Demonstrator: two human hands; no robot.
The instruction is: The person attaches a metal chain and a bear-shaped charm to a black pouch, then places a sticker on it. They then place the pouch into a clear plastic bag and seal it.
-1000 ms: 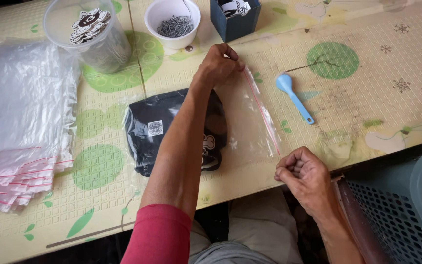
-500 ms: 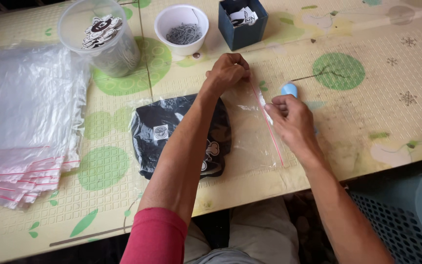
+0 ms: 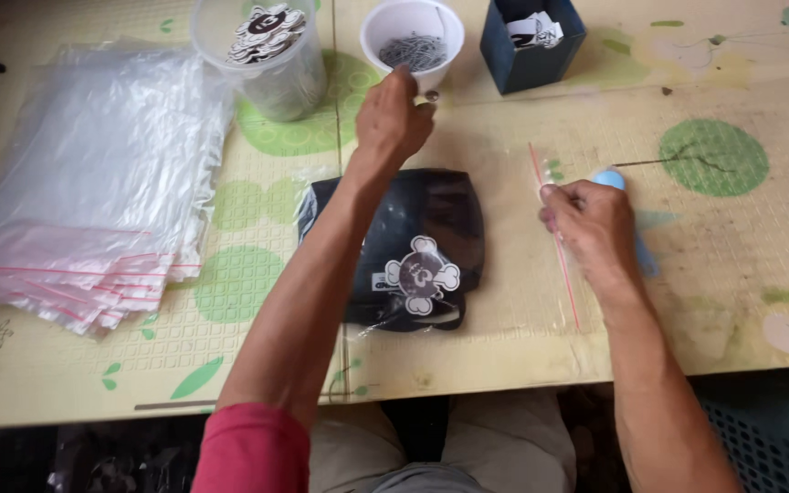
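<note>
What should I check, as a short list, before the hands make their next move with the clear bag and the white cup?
1. Left hand is at the rim of the white plastic cup of small metal pieces: ok.
2. Left hand holds a piece: cannot tell, fingers hide it.
3. Right hand presses the clear plastic bag with red strip flat: ok.
4. Folded black garment with white sticker lies inside the bag: ok.
5. Bag mouth sealed: cannot tell.
6. Cup stands upright: ok.

- Clear bag (image 3: pixel 541 274): glossy, transparent plastic film;
- Folded garment (image 3: pixel 413 228): black matt cloth;
- Cup (image 3: pixel 411 27): smooth white plastic;
- Table covering (image 3: pixel 732 274): textured, worn.
</note>
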